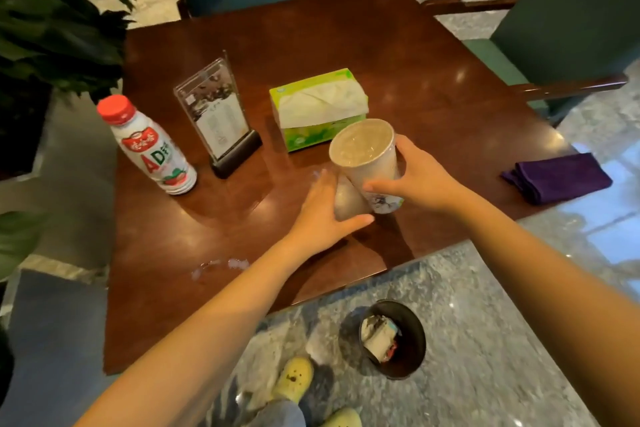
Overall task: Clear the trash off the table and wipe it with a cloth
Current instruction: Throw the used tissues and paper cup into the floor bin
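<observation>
Counter point(398, 45) edge is lying just behind my wrists, bin point(393, 340) on the floor below. Cup point(367, 163) is tilting in my right hand point(420, 180), fingers wrapped round it; my left hand point(322, 215) is curling on clear wrap point(348, 201) beside it. I'm judging a spill possible if its sealed top gives; room is opening leftward.

Upright clear acrylic menu stand point(216, 114) on a black base, just left of a green cardboard tissue box point(320, 109) with white tissue poking out; teal upholstered chairs point(568, 21) with dark wood arms at the far and right sides; leafy green potted plant point(52, 17) at left; grey marbled floor point(485, 340) below.
</observation>
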